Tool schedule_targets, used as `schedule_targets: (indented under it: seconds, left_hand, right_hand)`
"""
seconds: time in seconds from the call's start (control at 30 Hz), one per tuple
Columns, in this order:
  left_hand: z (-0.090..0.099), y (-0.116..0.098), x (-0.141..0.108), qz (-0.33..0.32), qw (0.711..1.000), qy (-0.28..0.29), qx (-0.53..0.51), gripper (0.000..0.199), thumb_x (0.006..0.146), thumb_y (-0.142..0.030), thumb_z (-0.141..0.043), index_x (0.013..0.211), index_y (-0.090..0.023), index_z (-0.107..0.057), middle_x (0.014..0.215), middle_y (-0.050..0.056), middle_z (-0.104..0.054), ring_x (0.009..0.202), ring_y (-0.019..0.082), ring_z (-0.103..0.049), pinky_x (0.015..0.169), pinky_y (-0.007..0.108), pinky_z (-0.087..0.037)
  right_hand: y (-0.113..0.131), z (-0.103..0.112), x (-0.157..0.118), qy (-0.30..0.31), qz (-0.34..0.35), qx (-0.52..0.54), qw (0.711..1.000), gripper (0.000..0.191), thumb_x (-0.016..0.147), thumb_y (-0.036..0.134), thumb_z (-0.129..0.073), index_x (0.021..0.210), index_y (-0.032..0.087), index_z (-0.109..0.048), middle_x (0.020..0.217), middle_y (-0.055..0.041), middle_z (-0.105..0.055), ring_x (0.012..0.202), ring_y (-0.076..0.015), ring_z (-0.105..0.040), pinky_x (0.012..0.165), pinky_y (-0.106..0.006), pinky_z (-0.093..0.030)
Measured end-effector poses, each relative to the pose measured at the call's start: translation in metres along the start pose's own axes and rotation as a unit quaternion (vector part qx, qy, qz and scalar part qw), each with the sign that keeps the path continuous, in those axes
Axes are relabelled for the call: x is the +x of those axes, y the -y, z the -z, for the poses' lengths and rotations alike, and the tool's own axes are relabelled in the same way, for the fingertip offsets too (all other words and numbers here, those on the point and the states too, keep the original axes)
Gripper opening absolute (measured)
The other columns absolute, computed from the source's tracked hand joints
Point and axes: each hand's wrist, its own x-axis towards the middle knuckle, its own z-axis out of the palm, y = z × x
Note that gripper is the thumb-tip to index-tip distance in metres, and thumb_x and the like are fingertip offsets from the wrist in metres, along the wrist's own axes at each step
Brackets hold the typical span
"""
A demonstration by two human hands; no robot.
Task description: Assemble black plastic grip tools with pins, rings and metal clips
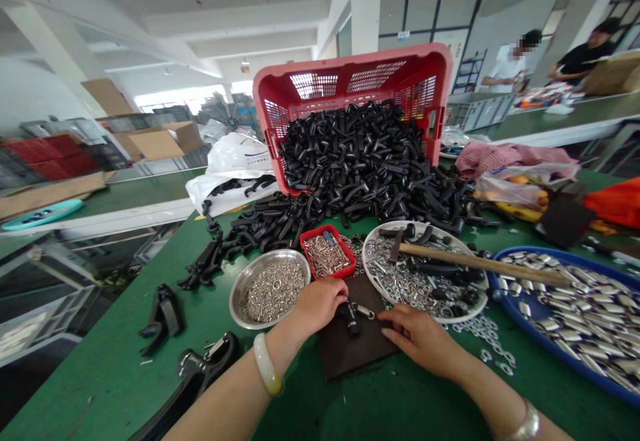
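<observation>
Two bare hands here, at lower center. The left hand (320, 304) has its fingers pressed together, pinching the upper end of one black piece (352, 321) on the one dark pad (345, 355). The right hand (423, 337) is just to the right, thumb and forefinger spread, fingertips by the pad's right edge. One spring (365, 311) sits between them, just beside the black piece; whether the two are joined, I can't tell.

Four containers of small metal parts cross the middle and right: one steel bowl (235, 304), one red box (353, 270), one white tray (367, 264) and one blue tray (525, 324). One hammer (480, 261) lies with its head in the white tray, handle reaching over the blue one. Behind stands one red crate (350, 61), heaped with black handles (350, 154) that spill onto the green bench (200, 321), far too many to count.

Two bangles: one white bangle (267, 365) on the left wrist, one silver bangle (529, 422) on the right. Two people work at upper right, one in white (505, 67), one in black (583, 57).

Now the hidden bits: the left fingers cover the black piece's top, the frame's right edge cuts off the blue tray, and the bottom edge crops a large black handle (183, 394) at lower left.
</observation>
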Motion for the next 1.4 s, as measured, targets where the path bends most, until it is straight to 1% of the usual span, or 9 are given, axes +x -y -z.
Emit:
schedule_targets:
  seconds: [0.37,0.5,0.63,0.77,0.83,0.93,1.13,1.3,1.4]
  left_hand:
    - [0.007,-0.027,0.007,-0.090,0.987,0.034,0.130,0.028,0.085,-0.016,-0.035,0.080,-0.015,-0.063,0.081,0.008,-0.062,0.073,0.019,-0.057,0.064,0.030,-0.043]
    - [-0.003,-0.012,-0.005,-0.066,0.996,-0.011,0.066,0.027,0.086,-0.031,-0.039,0.089,-0.020,-0.064,0.087,0.004,-0.064,0.077,0.017,-0.058,0.067,0.027,-0.042]
    - [-0.009,-0.006,-0.025,-0.075,0.995,-0.056,0.030,0.037,0.080,-0.044,-0.047,0.111,-0.025,-0.055,0.108,0.003,-0.060,0.097,0.020,-0.051,0.083,0.031,-0.038]
    - [-0.014,-0.004,-0.038,-0.023,0.996,-0.090,0.017,0.076,0.060,-0.060,-0.060,0.125,-0.022,-0.042,0.119,0.007,-0.052,0.109,0.026,-0.043,0.094,0.039,-0.031]
    - [-0.019,-0.005,-0.041,0.024,0.995,-0.098,0.011,0.077,0.056,-0.059,-0.063,0.120,-0.019,-0.046,0.114,0.008,-0.055,0.108,0.027,-0.044,0.095,0.040,-0.029]
    - [-0.028,-0.009,-0.040,0.070,0.991,-0.111,-0.009,0.063,0.060,-0.056,-0.061,0.111,-0.020,-0.053,0.107,0.007,-0.058,0.103,0.025,-0.047,0.093,0.038,-0.030]
    - [-0.031,-0.019,-0.040,0.146,0.981,-0.122,-0.047,0.066,0.060,-0.060,-0.057,0.113,-0.021,-0.051,0.111,0.006,-0.055,0.104,0.025,-0.047,0.090,0.035,-0.035]
    - [-0.015,-0.016,-0.027,0.146,0.977,-0.143,-0.061,0.041,0.082,-0.046,-0.038,0.112,-0.023,-0.053,0.108,0.004,-0.058,0.095,0.018,-0.054,0.082,0.029,-0.041]
    - [0.000,-0.016,-0.004,0.078,0.994,-0.069,0.023,0.031,0.086,-0.028,-0.035,0.104,-0.026,-0.060,0.104,0.002,-0.061,0.090,0.017,-0.057,0.077,0.027,-0.043]
  right_hand:
    - [-0.004,0.018,-0.003,-0.057,-0.008,-0.102,0.993,0.029,0.085,0.032,-0.039,0.105,0.021,-0.059,0.091,-0.0075,-0.062,0.080,-0.0179,-0.058,0.071,-0.029,-0.046]
    - [-0.039,0.067,0.007,-0.162,-0.149,-0.334,0.917,0.033,0.080,0.028,-0.045,0.110,0.017,-0.055,0.117,-0.0150,-0.052,0.104,-0.0312,-0.048,0.082,-0.045,-0.040]
    - [-0.084,0.110,0.022,-0.009,-0.210,-0.338,0.917,0.028,0.076,0.014,-0.049,0.102,0.012,-0.058,0.103,-0.0185,-0.059,0.099,-0.0323,-0.051,0.082,-0.050,-0.036]
    - [-0.099,0.130,0.033,0.075,-0.176,-0.267,0.944,0.018,0.076,0.023,-0.052,0.087,0.015,-0.064,0.086,-0.0097,-0.065,0.082,-0.0214,-0.060,0.073,-0.032,-0.043]
    - [-0.094,0.133,0.033,0.090,-0.189,-0.190,0.959,0.019,0.076,0.028,-0.050,0.081,0.016,-0.064,0.076,-0.0065,-0.065,0.068,-0.0174,-0.060,0.060,-0.027,-0.045]
    - [-0.074,0.130,0.026,0.053,-0.224,-0.090,0.969,0.021,0.074,0.030,-0.048,0.080,0.016,-0.061,0.073,-0.0061,-0.064,0.063,-0.0175,-0.059,0.051,-0.026,-0.044]
    - [-0.020,0.098,-0.019,-0.085,-0.126,-0.060,0.987,0.028,0.077,0.038,-0.045,0.095,0.019,-0.054,0.076,-0.0051,-0.065,0.067,-0.0199,-0.061,0.062,-0.030,-0.047]
    - [-0.004,0.053,-0.045,-0.143,-0.146,0.000,0.979,0.035,0.077,0.041,-0.045,0.105,0.021,-0.052,0.086,-0.0057,-0.066,0.068,-0.0206,-0.063,0.062,-0.031,-0.049]
    - [-0.006,0.033,-0.045,-0.147,-0.180,0.072,0.970,0.038,0.075,0.042,-0.047,0.104,0.018,-0.052,0.082,-0.0057,-0.066,0.055,-0.0177,-0.061,0.054,-0.030,-0.049]
